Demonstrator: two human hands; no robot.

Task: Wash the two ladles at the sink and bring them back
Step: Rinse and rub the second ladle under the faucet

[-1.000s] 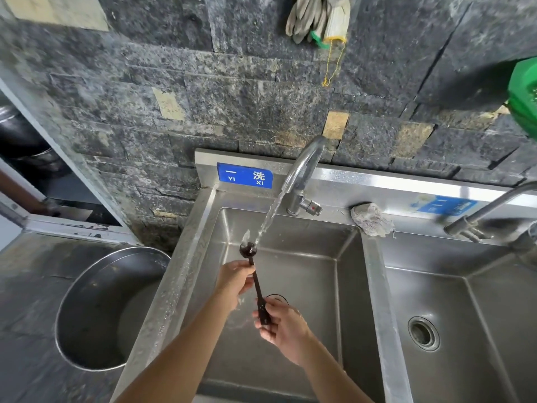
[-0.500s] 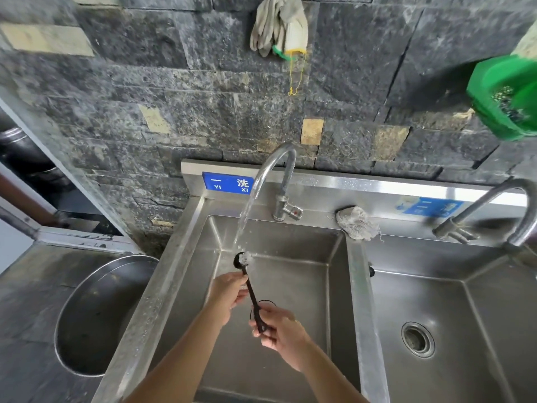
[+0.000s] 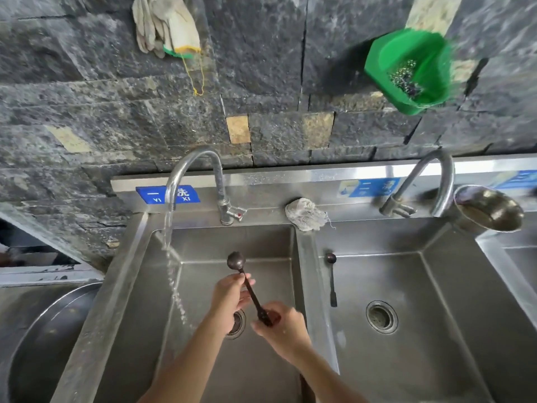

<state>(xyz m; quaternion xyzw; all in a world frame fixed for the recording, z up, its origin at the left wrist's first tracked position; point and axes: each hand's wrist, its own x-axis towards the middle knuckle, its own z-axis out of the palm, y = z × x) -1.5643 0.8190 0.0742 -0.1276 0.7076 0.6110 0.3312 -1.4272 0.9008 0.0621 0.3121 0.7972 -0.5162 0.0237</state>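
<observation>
A small dark ladle [image 3: 236,261] is held upright over the left sink basin [image 3: 203,359], bowl end up. My right hand [image 3: 282,330] grips the lower end of its handle. My left hand [image 3: 231,295] pinches the handle just below the bowl. Water runs from the left tap [image 3: 191,173] and falls to the left of the ladle, apart from it. A second dark ladle [image 3: 331,279] lies in the right basin [image 3: 406,359], leaning on its left wall with the bowl end up.
A balled cloth [image 3: 306,213] sits on the ledge between the basins. A second tap [image 3: 421,181] and a steel bowl [image 3: 491,209] are at the right. A green basket [image 3: 409,69] and gloves [image 3: 165,27] hang on the stone wall. A big steel pot [image 3: 37,344] stands at lower left.
The ladle's bowl was under the running water; now it is to the right of the stream. The view has swung right, showing the right basin and the second ladle.
</observation>
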